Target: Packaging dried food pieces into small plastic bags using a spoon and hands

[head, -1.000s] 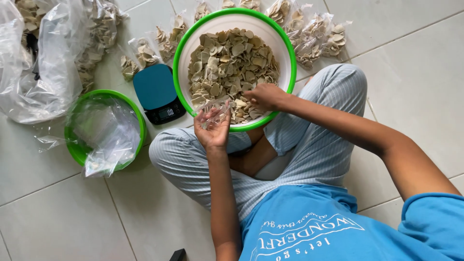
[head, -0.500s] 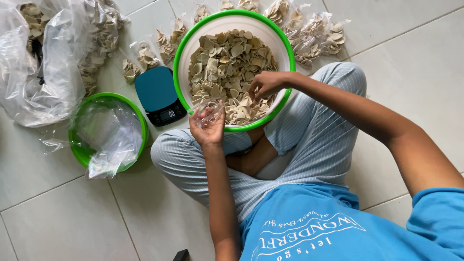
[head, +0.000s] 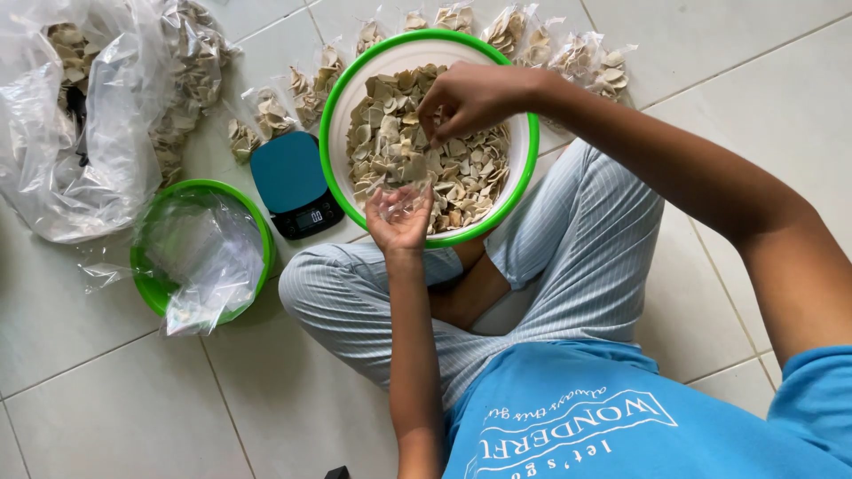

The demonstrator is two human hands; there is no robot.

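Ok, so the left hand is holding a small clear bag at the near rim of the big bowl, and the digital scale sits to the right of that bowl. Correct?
Not quite. The head view shows the left hand holding the small clear bag at the near rim of the big bowl, but the digital scale sits to the left of that bowl, between it and the smaller green bowl.

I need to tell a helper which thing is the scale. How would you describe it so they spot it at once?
Find the big green-rimmed bowl of beige chips. Against its left side, on the tile floor, lies the scale: a flat teal square with a black display strip, the only hard, opaque item among clear bags.
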